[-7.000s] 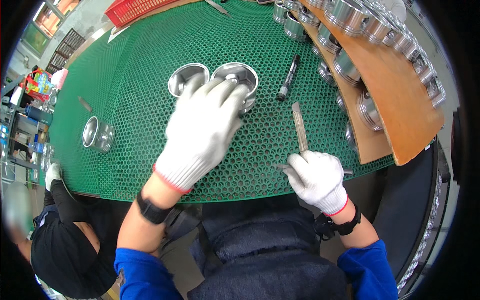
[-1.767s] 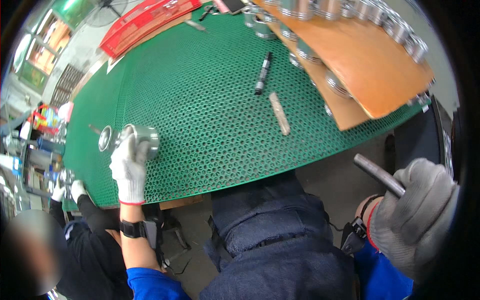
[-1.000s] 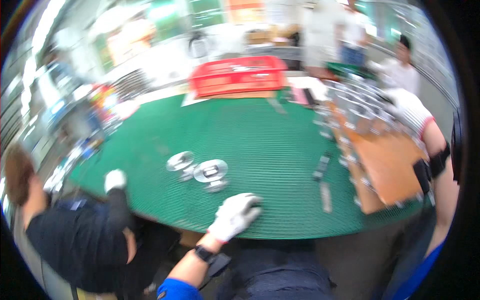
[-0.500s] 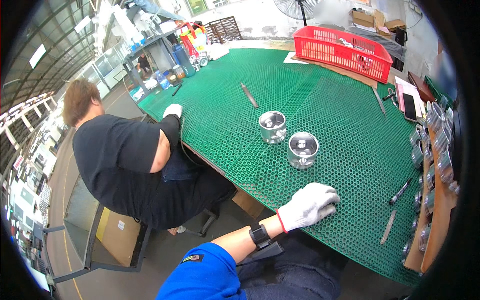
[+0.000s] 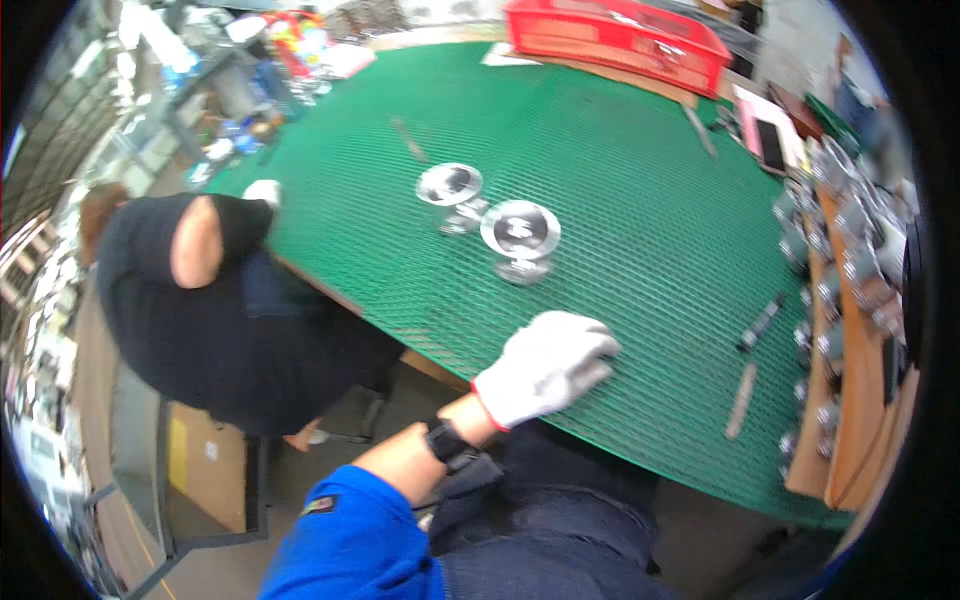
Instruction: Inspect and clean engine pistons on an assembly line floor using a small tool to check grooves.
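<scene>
My left hand [image 5: 550,368], in a white knitted glove with a red cuff, rests at the near edge of the green perforated mat [image 5: 640,200]. Its fingers are loosely bent and apart, with nothing visible between them. Just beyond it stand two shiny metal pistons, a nearer piston [image 5: 520,238] and a farther-left piston [image 5: 449,190], both with their hollow ends up. The hand touches neither. Both pistons are smeared by motion. My right hand is out of the picture.
Many more pistons [image 5: 858,215] line wooden boards [image 5: 838,400] on the right. A marker pen [image 5: 762,322], a flat metal strip [image 5: 740,402] and a phone [image 5: 770,146] lie nearby. A red basket [image 5: 620,45] stands at the back. A co-worker in black [image 5: 200,320] sits left.
My view has swung right and down, so the table's things sit farther left and higher in the picture. My left hand stays by the mat's edge; the pistons keep their places.
</scene>
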Demonstrator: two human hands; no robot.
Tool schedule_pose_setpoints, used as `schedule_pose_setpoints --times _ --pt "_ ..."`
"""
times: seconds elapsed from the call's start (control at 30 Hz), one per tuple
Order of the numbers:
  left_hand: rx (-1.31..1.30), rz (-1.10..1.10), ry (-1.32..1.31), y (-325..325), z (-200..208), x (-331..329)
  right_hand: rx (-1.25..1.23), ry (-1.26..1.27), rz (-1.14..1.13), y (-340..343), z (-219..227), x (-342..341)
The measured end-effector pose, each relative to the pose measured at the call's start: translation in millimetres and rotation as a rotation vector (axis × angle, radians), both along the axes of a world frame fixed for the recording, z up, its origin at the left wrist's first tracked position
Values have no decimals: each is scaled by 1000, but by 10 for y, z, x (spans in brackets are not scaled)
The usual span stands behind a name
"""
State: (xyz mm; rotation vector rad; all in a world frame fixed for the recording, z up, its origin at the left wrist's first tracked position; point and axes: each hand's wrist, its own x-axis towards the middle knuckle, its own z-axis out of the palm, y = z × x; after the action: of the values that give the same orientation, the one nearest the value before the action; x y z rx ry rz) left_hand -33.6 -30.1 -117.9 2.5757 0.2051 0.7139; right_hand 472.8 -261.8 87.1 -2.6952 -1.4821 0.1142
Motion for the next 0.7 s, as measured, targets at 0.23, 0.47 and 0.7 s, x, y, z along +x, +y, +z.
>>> schedule_pose_setpoints --times 0.23,0.47,0.7 --pt "5 50 -38 10 2 -18 166 54 -192 116 -145 -108" --pt "-71 -26 -39 -3 25 35 146 -149 -90 83 78 -991" --pt "-2 -2 -120 -41 39 -64 92 -305 358 833 -119 -2473"
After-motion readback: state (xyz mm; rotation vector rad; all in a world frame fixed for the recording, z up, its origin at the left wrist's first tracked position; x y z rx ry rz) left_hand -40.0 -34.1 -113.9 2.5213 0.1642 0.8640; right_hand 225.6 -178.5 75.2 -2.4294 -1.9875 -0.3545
